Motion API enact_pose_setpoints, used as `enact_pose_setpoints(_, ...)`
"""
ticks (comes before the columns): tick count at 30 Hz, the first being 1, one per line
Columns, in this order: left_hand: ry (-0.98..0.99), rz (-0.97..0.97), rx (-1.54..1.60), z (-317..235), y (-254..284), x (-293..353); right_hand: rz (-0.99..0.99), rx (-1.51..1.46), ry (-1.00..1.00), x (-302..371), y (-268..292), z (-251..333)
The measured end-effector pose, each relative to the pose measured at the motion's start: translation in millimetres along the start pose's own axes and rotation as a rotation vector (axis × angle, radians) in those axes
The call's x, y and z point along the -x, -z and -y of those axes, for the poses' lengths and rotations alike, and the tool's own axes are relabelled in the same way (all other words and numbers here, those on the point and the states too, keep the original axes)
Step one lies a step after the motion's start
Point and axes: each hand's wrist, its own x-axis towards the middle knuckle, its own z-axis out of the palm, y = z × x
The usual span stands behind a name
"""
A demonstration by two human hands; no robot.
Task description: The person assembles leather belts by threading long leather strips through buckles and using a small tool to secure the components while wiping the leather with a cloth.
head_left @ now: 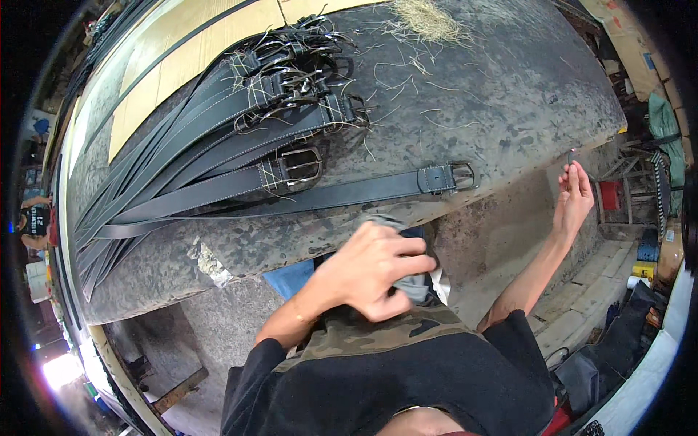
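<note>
The shirt is black with short sleeves, and camouflage cloth in olive, brown and black lies along its lower edge. The left hand and right hand are bare.

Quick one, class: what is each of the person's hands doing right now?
Left hand: closed on what looks like grey cloth.
Right hand: closed, pinching a small object, too small to identify.

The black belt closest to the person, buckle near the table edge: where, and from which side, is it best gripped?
Probably on the strap just left of the buckle, pinched across its width, coming from the near side: there it lies flat, near the table edge and apart from the piled belts, while its left part runs among them.
</note>
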Motion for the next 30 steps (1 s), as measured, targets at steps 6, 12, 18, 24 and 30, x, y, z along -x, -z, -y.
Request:
enact_pose_setpoints(6,0.317,0.061,-0.28,-13,57,14,0.15,0.027,-0.059,1,-23,13)
enact_pose_setpoints(12,0.318,-0.069,-0.815,21,16,-14,0.375,0.09,-0.036,57,-96,29)
enact_pose_setpoints(18,0.162,-0.133,-0.872,6,32,-25,0.318,0.221,0.212,103,-176,19)
enact_pose_setpoints(24,0.158,-0.287,-0.721,-14,43,-21,0.368,0.384,0.147,77,-210,39)
enact_pose_setpoints(30,0.328,-0.44,-1.086,3,101,69,-0.01,0.723,0.66,-8,-165,100)
